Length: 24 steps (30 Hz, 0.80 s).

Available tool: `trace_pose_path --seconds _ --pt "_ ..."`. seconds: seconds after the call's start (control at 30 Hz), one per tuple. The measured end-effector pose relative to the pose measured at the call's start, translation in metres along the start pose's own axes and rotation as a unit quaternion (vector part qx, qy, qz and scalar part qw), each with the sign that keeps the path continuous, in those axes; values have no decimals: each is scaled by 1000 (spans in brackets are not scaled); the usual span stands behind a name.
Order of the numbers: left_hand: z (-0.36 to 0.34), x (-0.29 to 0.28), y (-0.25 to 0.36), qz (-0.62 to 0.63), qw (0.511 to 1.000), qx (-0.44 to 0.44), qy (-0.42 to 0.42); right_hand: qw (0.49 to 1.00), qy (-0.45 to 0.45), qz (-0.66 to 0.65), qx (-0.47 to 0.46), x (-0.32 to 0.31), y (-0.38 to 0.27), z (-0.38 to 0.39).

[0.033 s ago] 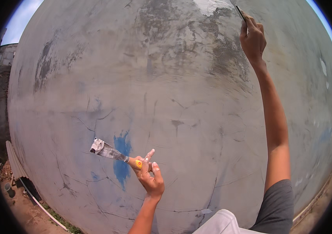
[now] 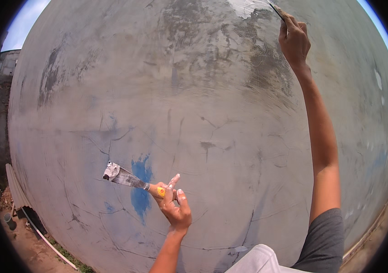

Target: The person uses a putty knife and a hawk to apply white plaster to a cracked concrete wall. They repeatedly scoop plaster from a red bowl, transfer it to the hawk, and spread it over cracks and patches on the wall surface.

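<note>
My left hand (image 2: 177,213) is closed around the wooden handle of a putty knife (image 2: 129,178), with its index finger stretched out and white smears on the fingertips. The knife's metal blade points left, with a lump of white putty (image 2: 111,170) at its tip. Raised high at the upper right, my right hand (image 2: 295,43) grips a thin, dark-edged blade tool (image 2: 276,11) seen nearly edge-on. That tool's tip meets the right side of a white putty patch (image 2: 247,7) on the grey wall (image 2: 235,109). The top of the patch is cut off by the picture's edge.
Cracks, dark rough stains and a blue paint mark (image 2: 141,191) show on the wall. At the lower left are a corrugated sheet (image 2: 17,187), a white pipe (image 2: 50,243) and a small bucket (image 2: 9,221) on bare ground. A white cloth shape (image 2: 257,260) shows at the bottom.
The tool in my right hand has tilted a little, its tip shifting left against the white patch. My left hand and its putty knife stay nearly where they were.
</note>
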<state>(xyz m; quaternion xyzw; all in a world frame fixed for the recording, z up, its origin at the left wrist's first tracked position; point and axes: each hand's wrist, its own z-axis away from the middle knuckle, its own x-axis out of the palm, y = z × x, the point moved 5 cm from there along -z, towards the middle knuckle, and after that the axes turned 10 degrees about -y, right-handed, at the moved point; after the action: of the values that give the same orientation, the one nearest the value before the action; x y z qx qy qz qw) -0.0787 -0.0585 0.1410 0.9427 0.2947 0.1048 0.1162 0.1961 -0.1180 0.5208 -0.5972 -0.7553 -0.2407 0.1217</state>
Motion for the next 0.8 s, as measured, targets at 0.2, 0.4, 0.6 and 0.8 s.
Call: trace_pose_path --seconds 0.2,0.4,0.6,0.8 --pt "-2 10 -14 -8 999 6 46 997 0 56 -58 66 -6 -77" --pt "7 10 -18 -82 993 25 86 984 -46 175 3 157 24 -183" --pt "12 -1 -19 -71 992 39 100 991 -104 80 24 225 17 -188" --pt "11 8 -24 -71 993 65 69 977 -166 134 -22 170 -5 -162"
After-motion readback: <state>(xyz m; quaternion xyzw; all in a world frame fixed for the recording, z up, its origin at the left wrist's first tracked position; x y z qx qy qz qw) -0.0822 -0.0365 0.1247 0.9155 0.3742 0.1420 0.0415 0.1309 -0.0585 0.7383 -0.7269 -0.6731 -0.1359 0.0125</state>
